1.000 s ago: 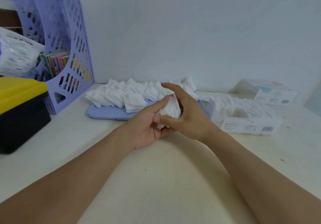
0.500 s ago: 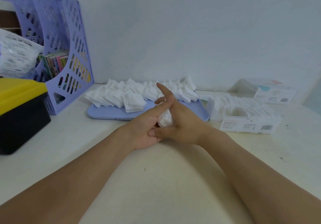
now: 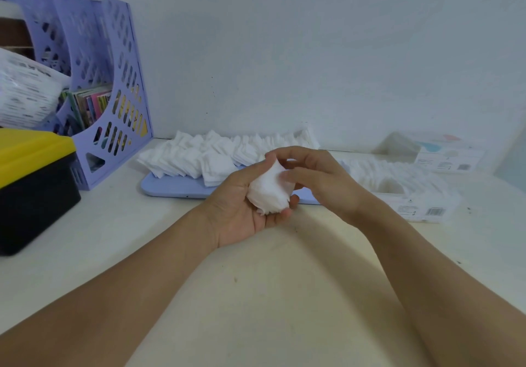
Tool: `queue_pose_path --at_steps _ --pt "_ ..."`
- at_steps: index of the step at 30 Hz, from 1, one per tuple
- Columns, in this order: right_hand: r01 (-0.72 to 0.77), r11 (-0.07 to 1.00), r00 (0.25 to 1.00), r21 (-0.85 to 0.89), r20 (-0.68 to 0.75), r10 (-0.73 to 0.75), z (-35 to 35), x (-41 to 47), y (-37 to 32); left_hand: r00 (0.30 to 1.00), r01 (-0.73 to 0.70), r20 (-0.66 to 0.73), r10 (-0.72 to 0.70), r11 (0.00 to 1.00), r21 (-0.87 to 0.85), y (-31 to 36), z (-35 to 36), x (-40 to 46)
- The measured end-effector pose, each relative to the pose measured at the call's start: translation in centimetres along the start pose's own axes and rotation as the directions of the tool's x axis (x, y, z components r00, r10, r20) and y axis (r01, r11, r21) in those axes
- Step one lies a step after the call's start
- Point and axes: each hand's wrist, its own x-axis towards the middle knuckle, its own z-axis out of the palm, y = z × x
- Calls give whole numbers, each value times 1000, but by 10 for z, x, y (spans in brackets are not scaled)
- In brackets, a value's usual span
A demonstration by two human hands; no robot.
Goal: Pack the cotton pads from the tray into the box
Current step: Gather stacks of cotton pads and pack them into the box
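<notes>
From my feed, both forearms reach in over the cream-coloured table [image 3: 270, 309], and closest to me the left hand [image 3: 242, 204] lies palm up, its fingers curled under a stack of cotton pads [image 3: 270, 193]. The stack is white, soft-edged and a little fanned out, its layers showing along the lower side. The right hand [image 3: 321, 178] comes in from the other side with its fingers bent over the top of the same stack, thumb against the pads' face, so I read both hands as grasping it together above the table, just in front of the tray. Beyond the hands sits the flat lilac tray [image 3: 176, 187], close to the table's far edge, and on it loose cotton pads [image 3: 210, 158] lie in overlapping rows of white squares that run across its whole length. To the right of the tray, touching or nearly touching its end, I see the open box [image 3: 421, 204], pale with a barcode on its near side, and a row of pads already standing in it. Farther right, near the wall, a second closed pack [image 3: 447, 156] rests. On the left near edge is a black bin with a yellow lid [image 3: 31, 173], behind it a lilac perforated file rack [image 3: 113, 87] with colourful booklets, and a white plastic bag [image 3: 22, 96]. A plain pale wall [image 3: 313, 53] closes the far side.
</notes>
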Motion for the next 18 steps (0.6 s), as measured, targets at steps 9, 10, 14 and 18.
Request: queue_pose_path --at_steps 9,10,14,18 --pt "97 991 994 -97 -31 -101 5 1 2 998 -22 -61 26 998 53 0 -5 2" --pt "113 989 993 -95 -33 -117 6 1 2 998 -31 -53 34 998 56 0 -4 2" --pt "217 972 953 -95 -196 -232 7 3 0 995 -32 -96 25 997 -76 2 2 2" --pt "254 963 918 -88 -293 -269 2 4 -3 992 -8 -126 -4 995 -100 2 3 2"
